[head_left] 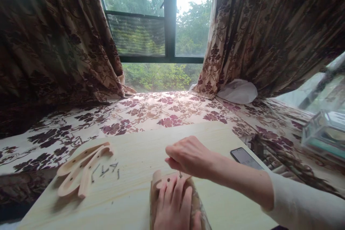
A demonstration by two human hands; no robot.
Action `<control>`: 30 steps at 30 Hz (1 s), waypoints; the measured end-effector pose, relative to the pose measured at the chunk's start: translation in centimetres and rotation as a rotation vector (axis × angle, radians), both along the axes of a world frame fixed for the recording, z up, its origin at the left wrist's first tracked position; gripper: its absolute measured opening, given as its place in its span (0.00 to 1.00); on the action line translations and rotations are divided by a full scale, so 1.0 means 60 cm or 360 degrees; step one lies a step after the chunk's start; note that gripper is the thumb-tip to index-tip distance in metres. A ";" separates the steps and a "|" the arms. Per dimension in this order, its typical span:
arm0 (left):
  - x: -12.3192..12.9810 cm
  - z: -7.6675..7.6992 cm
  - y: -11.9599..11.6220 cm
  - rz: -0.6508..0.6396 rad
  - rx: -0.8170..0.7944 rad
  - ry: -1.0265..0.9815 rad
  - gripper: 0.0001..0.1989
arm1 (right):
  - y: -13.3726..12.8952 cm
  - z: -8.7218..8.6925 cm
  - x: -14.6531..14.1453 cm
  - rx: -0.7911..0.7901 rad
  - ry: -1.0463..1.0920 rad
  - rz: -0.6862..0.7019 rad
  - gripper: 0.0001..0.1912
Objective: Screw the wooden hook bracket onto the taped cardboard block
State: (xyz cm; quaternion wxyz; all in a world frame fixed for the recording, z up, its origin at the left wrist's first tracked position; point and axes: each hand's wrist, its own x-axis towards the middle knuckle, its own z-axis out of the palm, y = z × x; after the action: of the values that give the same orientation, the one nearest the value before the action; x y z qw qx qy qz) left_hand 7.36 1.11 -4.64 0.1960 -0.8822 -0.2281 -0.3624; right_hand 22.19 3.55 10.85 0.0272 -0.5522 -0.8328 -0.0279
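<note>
My left hand point(174, 203) lies flat with its fingers spread, pressing on a pale wooden piece point(162, 183) with a dark hole in it. Beneath that piece is a brownish block-like object point(154, 208) with shiny edges, mostly covered by the hand. Just above, my right hand point(190, 154) is closed in a fist. A thin metal shaft point(180, 174) shows below the fist at the wooden piece; whatever the fist grips is hidden. Curved wooden pieces point(86, 169) with holes lie at the left of the table, with several screws point(104, 170) beside them.
The pale wood-grain table point(134, 151) stands against a ledge with floral cloth point(167, 109). A phone point(245, 158) rests near the table's right edge, under the right forearm's far side. A clear box point(326, 133) sits at the far right. Curtains point(64, 36) flank the window.
</note>
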 end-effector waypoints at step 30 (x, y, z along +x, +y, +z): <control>-0.003 0.009 0.021 -0.0056 0.0237 -0.0030 0.16 | -0.019 0.026 0.027 -0.0199 0.0153 -0.0072 0.06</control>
State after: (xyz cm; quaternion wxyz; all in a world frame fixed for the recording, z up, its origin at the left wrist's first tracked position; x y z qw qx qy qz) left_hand 7.20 2.38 -4.08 0.2525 -0.8656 -0.1867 -0.3901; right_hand 23.82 2.38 12.42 0.0319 -0.5722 -0.8180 0.0502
